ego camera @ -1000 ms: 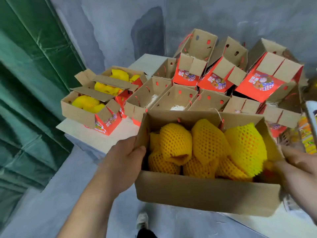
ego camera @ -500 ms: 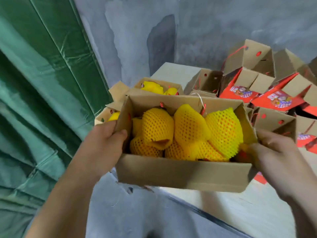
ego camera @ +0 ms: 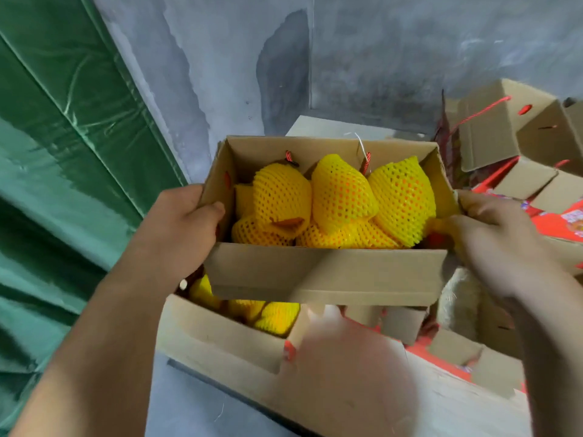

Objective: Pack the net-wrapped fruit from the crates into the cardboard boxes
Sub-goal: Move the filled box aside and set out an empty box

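Green tarp (ego camera: 63,184) at left. Your left hand (ego camera: 179,228) grips the left end of the cardboard box (ego camera: 325,272), thumb hooked over its rim. Net-wrapped fruit (ego camera: 340,197) fills it; box held above another filled box (ego camera: 220,339) on the tabletop (ego camera: 457,408). Your right hand (ego camera: 501,241) clasps the right end, partly blurred. Empty boxes (ego camera: 504,127) stacked at right
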A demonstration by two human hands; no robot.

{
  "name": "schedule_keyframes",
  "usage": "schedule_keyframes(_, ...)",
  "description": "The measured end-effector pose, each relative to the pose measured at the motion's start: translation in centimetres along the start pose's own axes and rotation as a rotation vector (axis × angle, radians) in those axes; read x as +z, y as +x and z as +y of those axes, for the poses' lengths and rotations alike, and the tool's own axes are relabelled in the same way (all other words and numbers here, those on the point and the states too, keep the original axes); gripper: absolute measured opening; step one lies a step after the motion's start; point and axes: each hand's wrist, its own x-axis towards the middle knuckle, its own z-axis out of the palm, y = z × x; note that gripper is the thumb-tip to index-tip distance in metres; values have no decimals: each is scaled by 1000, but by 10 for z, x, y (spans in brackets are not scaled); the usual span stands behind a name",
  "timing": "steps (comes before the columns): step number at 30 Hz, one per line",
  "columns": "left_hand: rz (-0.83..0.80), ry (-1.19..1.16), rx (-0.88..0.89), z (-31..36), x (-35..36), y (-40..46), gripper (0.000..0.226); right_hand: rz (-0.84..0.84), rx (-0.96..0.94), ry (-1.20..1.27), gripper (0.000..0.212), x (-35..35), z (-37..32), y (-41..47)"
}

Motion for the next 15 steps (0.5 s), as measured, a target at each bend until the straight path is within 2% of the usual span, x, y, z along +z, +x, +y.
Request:
schedule_keyframes(3,12,-14,34,10,-2,70,32,25,9,13,7,14,-17,64)
schedule_keyframes(9,79,63,234,22,13,223,23,226,-4,-11,16,47,-27,206)
schedule_keyframes(12,120,71,269,8,54,314,22,329,-56,-20,17,82,-3,271)
schedule_keyframes(15,55,78,253,-28,116,393,24,372,-8,-101,13,121,46,326)
